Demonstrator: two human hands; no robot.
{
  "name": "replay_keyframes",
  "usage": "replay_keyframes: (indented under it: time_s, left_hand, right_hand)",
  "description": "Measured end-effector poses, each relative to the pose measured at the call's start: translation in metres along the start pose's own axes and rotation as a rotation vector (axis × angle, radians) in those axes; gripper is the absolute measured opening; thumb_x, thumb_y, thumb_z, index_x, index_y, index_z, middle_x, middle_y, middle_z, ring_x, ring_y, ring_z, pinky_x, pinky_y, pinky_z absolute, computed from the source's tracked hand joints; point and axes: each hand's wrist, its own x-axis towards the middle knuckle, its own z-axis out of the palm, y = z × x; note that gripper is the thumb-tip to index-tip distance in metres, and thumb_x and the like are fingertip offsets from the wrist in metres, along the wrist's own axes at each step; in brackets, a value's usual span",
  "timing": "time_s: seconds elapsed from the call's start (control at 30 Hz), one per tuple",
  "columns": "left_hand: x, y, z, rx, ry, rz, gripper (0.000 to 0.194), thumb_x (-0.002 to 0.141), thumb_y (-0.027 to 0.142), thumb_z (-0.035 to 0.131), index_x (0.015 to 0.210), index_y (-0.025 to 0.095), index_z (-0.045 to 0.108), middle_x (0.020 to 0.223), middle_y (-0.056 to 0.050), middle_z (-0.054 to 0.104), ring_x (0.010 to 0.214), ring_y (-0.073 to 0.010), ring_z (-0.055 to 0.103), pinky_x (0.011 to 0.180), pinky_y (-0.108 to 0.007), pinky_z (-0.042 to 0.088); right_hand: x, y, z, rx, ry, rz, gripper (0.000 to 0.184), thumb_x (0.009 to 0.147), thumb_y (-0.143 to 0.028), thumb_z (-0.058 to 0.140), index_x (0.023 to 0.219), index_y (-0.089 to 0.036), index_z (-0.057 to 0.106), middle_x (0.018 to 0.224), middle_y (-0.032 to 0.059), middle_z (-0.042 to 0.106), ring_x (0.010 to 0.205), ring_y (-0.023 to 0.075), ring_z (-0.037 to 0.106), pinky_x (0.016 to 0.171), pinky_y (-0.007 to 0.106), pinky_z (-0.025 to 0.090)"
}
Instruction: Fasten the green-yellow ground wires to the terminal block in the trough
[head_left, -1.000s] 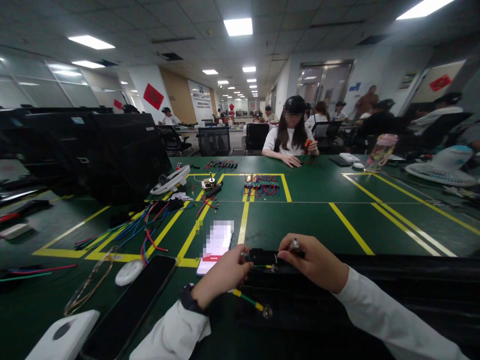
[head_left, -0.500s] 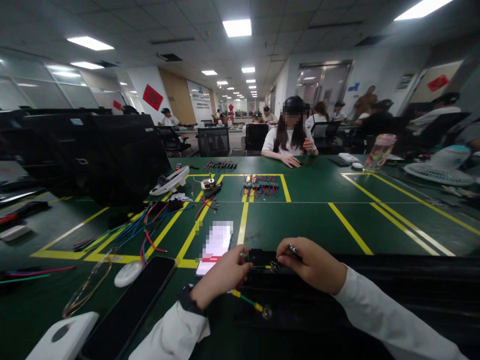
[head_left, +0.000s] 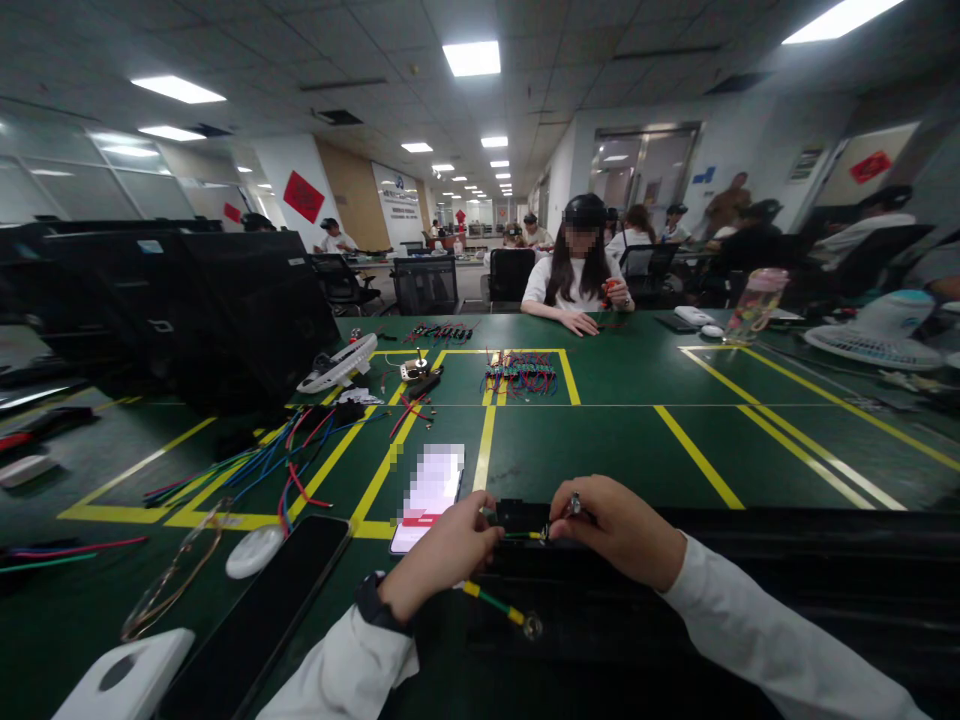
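A short green-and-yellow wire [head_left: 495, 604] runs through my left hand [head_left: 450, 545], whose thumb and fingers are pinched on it. One end hangs below the palm with a round metal ring terminal [head_left: 532, 626]. The other end points right, its metal tip beside the fingertips of my right hand [head_left: 626, 530]. That hand is closed, with a small shiny metal piece [head_left: 575, 503] showing between its fingers; its exact kind is too small to tell. Under both hands lies a long black housing or panel [head_left: 712, 600], with a small black block [head_left: 521, 512] at its far edge.
A lit phone [head_left: 439, 480] lies left of my hands, with a dark phone [head_left: 259, 610], a white round case [head_left: 255, 550] and glasses [head_left: 176, 580] further left. Loose wires [head_left: 277, 450] spread behind them. Wired boards [head_left: 521, 372] lie mid-table; a co-worker [head_left: 577, 270] sits opposite.
My right hand has moved slightly left, closer to the wire's tip, and the metal piece in it has turned more upright. My left hand stays in nearly the same place.
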Motion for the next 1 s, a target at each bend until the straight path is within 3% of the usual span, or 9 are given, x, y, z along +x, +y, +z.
replay_keyframes:
  time_s: [0.27,0.53,1.0]
  left_hand:
    - [0.0006,0.0007,0.0005,0.005,0.000,-0.010,0.029,0.077,0.031,0.048,0.104,0.020,0.047,0.070,0.000,0.056,0.052,-0.0117,0.053,0.044,-0.021,0.038]
    - [-0.0022,0.0047,-0.0012,0.005,-0.015,0.020,0.028,0.077,0.030,0.047,0.103,0.019,0.047,0.065,0.002,0.053,0.049,-0.0117,0.050,0.041,-0.020,0.036]
    - [-0.0035,0.0074,-0.0007,-0.005,-0.011,0.009,0.028,0.077,0.029,0.047,0.103,0.019,0.047,0.066,0.001,0.054,0.052,-0.0122,0.052,0.043,-0.020,0.037]
  right_hand:
    - [-0.0039,-0.0005,-0.0088,0.104,0.116,0.022,0.014,0.087,-0.029,0.047,0.081,-0.018,0.055,0.072,0.0013,0.059,0.066,0.0136,0.053,0.062,0.025,0.038]
    - [-0.0039,-0.0018,-0.0064,0.034,0.007,-0.014,0.011,0.086,-0.026,0.048,0.082,-0.019,0.056,0.072,0.0009,0.061,0.068,0.0138,0.054,0.065,0.025,0.037]
    - [-0.0009,0.0025,-0.0011,-0.011,-0.003,0.016,0.015,0.082,-0.034,0.056,0.081,-0.020,0.061,0.072,0.0004,0.064,0.070,0.0145,0.056,0.065,0.025,0.036]
